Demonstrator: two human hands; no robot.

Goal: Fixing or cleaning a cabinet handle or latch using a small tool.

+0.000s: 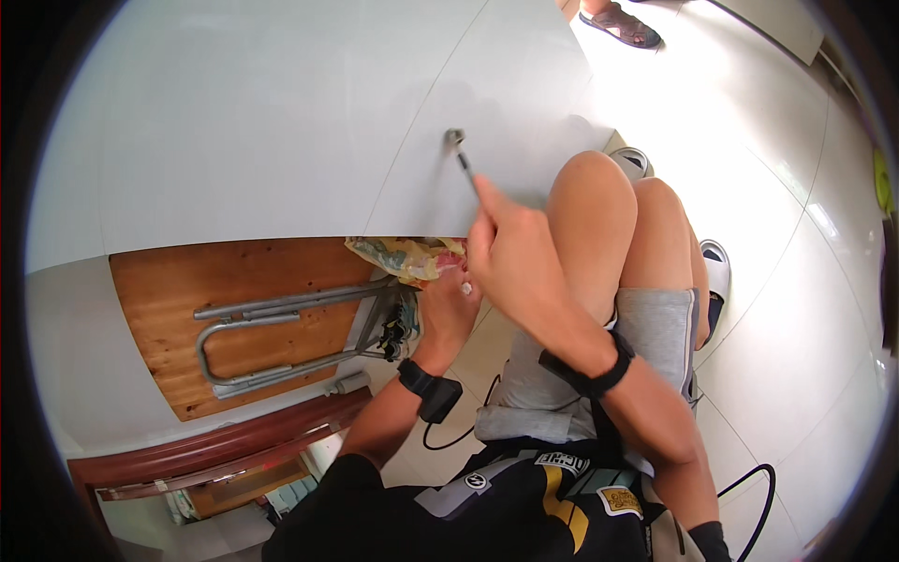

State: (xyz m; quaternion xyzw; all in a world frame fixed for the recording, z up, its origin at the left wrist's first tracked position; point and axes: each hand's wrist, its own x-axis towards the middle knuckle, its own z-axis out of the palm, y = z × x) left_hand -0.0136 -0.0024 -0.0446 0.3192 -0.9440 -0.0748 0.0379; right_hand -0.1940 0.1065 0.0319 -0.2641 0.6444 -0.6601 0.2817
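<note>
My right hand (518, 255) is closed round a slim metal tool (464, 165) with a dark band on its shaft, its index finger lying along it. A small, blurred metal head (454, 138) tops the tool, over a smooth pale grey surface (281, 122); I cannot tell whether it touches. Below that surface's near edge, my left hand (448, 314) is bent closed against a crumpled, patterned yellowish plastic bag (398, 258). A small white bit (466, 288) shows at its fingers, which my right hand partly hides.
A wooden board (159, 309) with folded metal tube legs (262, 309) stands at the left. Below it runs a reddish-brown wooden edge (215, 436). My bare knees (592, 192) are close to the grey surface's right end. Another person's sandalled foot (622, 24) is on the tiled floor (749, 234).
</note>
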